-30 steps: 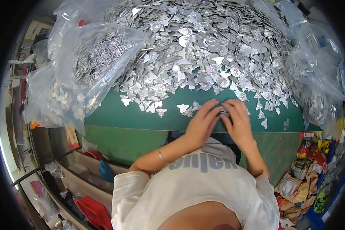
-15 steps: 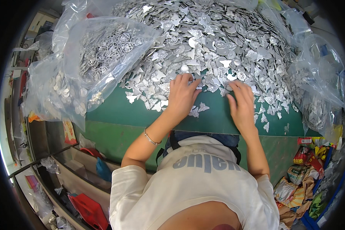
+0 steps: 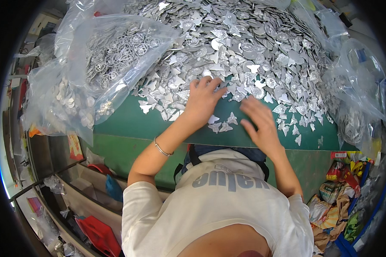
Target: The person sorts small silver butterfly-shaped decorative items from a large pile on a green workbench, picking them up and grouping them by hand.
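Observation:
A large pile of flat silver metal pieces [image 3: 244, 47], many round or butterfly-shaped, covers the far part of the green table [image 3: 158, 129]. My left hand [image 3: 203, 99] rests at the pile's near edge, fingers bent and apart, their tips touching the pieces. Over the green surface to its right is my right hand [image 3: 259, 122], thumb held away from the fingers; motion blurs its fingertips, and I see nothing held in it. Between the hands, nearer to me, lie several butterfly-shaped metal pieces [image 3: 225, 127], apart from the pile.
At the left, a clear plastic bag [image 3: 70, 47] holds openwork metal rings [image 3: 116, 53] and small discs. Another clear bag [image 3: 360, 73] with metal pieces stands at the right edge. Open drawers [image 3: 90, 188] are below left; colourful packets [image 3: 330, 210] lie below right.
My right hand has moved left and toward me, away from the pile. My left hand has stayed at the pile's edge. The loose butterfly pieces now lie more spread out.

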`<action>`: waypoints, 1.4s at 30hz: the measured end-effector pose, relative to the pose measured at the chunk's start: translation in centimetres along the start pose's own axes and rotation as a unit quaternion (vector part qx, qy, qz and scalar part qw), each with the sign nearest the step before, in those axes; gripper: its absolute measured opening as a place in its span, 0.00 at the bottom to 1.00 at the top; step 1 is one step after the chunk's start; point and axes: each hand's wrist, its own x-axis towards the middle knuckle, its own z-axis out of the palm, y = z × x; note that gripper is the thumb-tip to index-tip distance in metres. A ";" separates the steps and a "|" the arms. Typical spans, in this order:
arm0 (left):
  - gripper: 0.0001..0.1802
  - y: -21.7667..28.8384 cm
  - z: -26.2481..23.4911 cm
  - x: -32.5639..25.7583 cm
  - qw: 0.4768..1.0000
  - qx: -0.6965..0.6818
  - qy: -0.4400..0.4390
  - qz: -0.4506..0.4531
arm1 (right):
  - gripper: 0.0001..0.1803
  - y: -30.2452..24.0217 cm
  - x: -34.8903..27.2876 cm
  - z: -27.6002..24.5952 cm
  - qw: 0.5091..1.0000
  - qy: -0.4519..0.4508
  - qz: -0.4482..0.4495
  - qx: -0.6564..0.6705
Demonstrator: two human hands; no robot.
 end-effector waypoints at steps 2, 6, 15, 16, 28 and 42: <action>0.19 -0.6 0.1 -0.2 0.999 -0.032 0.008 0.002 | 0.22 0.6 1.4 0.0 0.993 0.093 0.050 -0.053; 0.10 -0.9 -0.5 0.2 0.997 -0.058 0.055 0.009 | 0.21 1.0 0.4 1.5 0.988 0.034 0.036 -0.145; 0.13 3.7 -1.5 -4.3 0.979 -0.191 -0.026 -0.070 | 0.19 -0.4 -0.8 1.4 0.998 0.045 -0.010 -0.034; 0.13 3.9 -1.4 -4.5 0.976 -0.201 -0.021 -0.077 | 0.22 -0.2 0.5 1.1 0.996 0.070 0.015 -0.054; 0.21 2.8 -0.9 -2.5 0.990 -0.124 0.025 -0.066 | 0.29 -1.3 -1.9 0.6 0.996 -0.052 0.051 -0.041; 0.26 4.3 -1.1 -6.2 0.976 -0.209 -0.029 -0.060 | 0.22 1.3 1.5 1.3 0.981 -0.004 0.016 -0.195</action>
